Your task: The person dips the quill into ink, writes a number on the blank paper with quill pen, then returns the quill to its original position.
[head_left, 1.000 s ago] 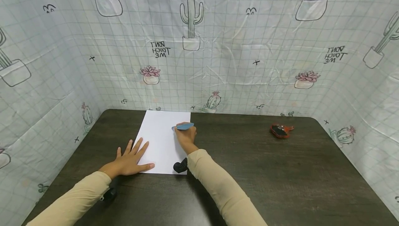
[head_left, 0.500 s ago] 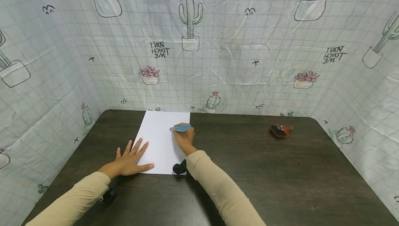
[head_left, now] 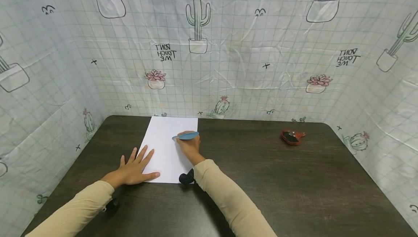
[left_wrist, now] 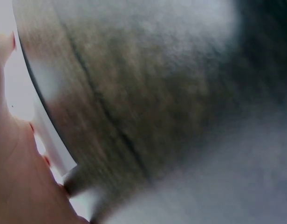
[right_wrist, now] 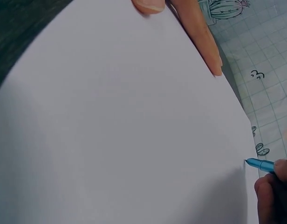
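Note:
A sheet of white paper [head_left: 168, 150] lies on the dark wooden table. My left hand [head_left: 133, 170] rests palm down on its lower left edge, fingers spread. In the right wrist view, fingertips of that left hand [right_wrist: 197, 35] show on the paper at the top. My right hand [head_left: 190, 147] pinches a blue pen [head_left: 187, 135], whose body looks wide and leaf-shaped in the head view. The pen's tip [right_wrist: 247, 161] is right at the paper's surface, with a faint short line beside it. The left wrist view shows part of the left hand [left_wrist: 22, 163] along the paper edge.
A small red and black object [head_left: 292, 137] lies on the table [head_left: 261, 179] at the far right. A pale grid-patterned cloth [head_left: 241, 66] with cactus drawings hangs behind the table and along both sides. A black wrist camera [head_left: 187, 177] sits under the right wrist, over the paper.
My right hand has moved a little to the left and slightly down over the paper with the pen. The left hand has stayed in place on the sheet.

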`<state>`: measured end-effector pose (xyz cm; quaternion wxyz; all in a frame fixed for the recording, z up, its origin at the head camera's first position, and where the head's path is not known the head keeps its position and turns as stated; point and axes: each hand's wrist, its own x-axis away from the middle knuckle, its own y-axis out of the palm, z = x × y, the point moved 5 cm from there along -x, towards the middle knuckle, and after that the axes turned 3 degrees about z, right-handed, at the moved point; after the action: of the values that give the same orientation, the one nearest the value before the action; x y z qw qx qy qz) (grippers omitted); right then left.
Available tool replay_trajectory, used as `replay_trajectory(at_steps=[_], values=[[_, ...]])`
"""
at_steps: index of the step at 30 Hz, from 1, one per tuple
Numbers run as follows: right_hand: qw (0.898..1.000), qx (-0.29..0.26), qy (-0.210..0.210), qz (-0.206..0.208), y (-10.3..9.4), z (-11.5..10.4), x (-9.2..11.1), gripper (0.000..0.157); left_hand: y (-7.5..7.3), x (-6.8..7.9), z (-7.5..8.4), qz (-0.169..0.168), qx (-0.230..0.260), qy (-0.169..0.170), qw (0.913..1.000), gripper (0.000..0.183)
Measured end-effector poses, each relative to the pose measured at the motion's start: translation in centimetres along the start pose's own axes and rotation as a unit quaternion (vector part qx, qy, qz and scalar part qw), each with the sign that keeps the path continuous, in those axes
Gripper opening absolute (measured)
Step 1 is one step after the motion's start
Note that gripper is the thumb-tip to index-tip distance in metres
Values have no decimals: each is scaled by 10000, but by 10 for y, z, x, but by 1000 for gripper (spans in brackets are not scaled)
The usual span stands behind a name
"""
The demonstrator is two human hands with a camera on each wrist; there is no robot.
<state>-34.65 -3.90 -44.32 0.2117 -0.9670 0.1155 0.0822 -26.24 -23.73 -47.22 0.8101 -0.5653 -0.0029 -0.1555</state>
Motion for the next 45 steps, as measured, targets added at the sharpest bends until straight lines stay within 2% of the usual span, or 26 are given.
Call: replay_trajectory(at_steps=[4,14,20,26,31,36,45], values=[[9999,-78,-66,-108,0,0,1,5,0,-1,1,43,50,63,10000,101],[9981,-2,-206,-581,0,2,4,5,-4,4,6,-40,-48,-22,10000,100],[9966,128,28,-812,-1,5,5,4,2,0,0,-3,-13,6,10000,103],[9935,-269,297,-1069,-6,7,7,5,3,0,-3,53,11,63,10000,103],[9909,-167,61,-1337,-12,4,9,3,5,-2,-5,124,10,103,9999,102],[9882,-32,-276,-1504,-17,2,9,3,7,-4,-7,92,-120,-1,9999,102],[9865,193,-184,-1616,-26,3,7,4,-5,4,8,-58,-73,23,10000,98]])
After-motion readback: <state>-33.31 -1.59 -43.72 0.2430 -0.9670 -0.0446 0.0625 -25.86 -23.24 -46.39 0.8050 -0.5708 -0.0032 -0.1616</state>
